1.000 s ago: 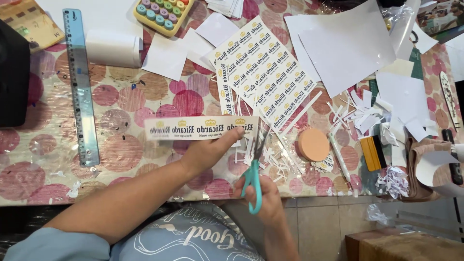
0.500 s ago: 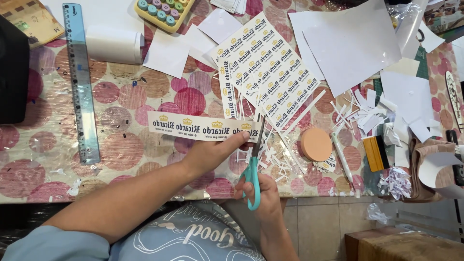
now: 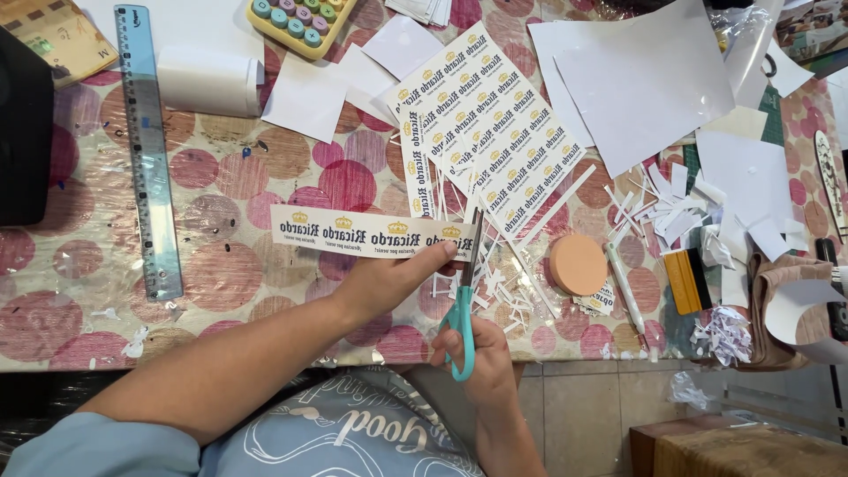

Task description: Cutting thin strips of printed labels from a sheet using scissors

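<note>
Cutting a printed label strip with scissors at the near edge of the counter [image 3: 221, 291].

Left hand [image 3: 384, 281] closed in a pinch on the right end of the long white label strip [image 3: 367, 233], thumb on top; the strip lies flat on the spotted cloth, running leftward from the hand. Right hand [image 3: 477, 349] closed through the teal handles of the scissors [image 3: 465, 296], blades pointing away from the person and meeting the strip's right end, just beside the left thumb. Thin paper offcuts [image 3: 495, 291] scattered around the blades. Sheet of printed labels [image 3: 486, 132] lies beyond the strip, tilted. Blue ruler [image 3: 147, 150] well to the left; round orange sponge [image 3: 579, 264] near the scissors on the right; pastel-keyed calculator [image 3: 296, 22] at the far edge.
</note>
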